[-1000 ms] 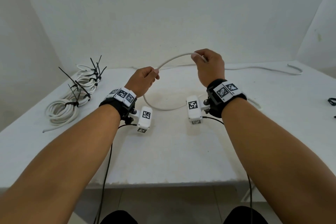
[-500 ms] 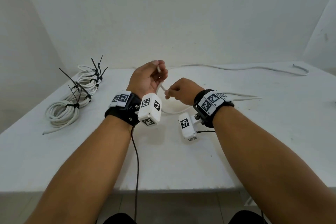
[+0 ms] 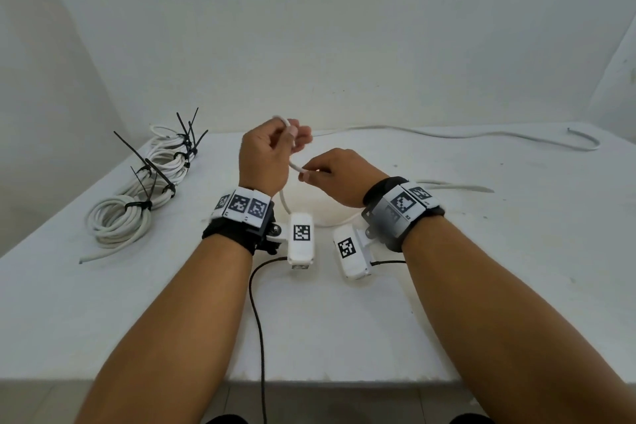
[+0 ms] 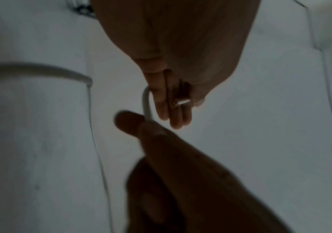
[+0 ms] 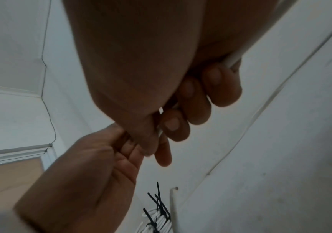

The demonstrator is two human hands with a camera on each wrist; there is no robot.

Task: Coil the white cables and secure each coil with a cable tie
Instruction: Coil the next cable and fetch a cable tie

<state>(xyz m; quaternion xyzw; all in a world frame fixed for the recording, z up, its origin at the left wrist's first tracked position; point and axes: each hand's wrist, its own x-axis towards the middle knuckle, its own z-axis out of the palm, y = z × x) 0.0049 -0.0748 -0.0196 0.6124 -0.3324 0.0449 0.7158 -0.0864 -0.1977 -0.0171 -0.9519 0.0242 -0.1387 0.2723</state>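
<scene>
Both hands held the white cable (image 3: 292, 165) above the surface (image 3: 344, 320). The left hand (image 3: 265, 162) gripped a short bight near the cable's end in curled fingers; the right hand (image 3: 339, 179) pinched the next section just beside it between thumb and fingertips. From there the cable ran down to the surface and away along its far edge toward the right.

To form this loop well, the right hand would likely need to feed each new turn against the left hand's grip at a matching loop size (uneven turns tie badly), while the left hand clamped every turn.

Finished coils (image 3: 127, 213), bound with black cable ties (image 3: 144, 205), lay well apart at far left. The wrist-camera lead (image 3: 258, 320) trailed beneath the hands and could snag.
</scene>
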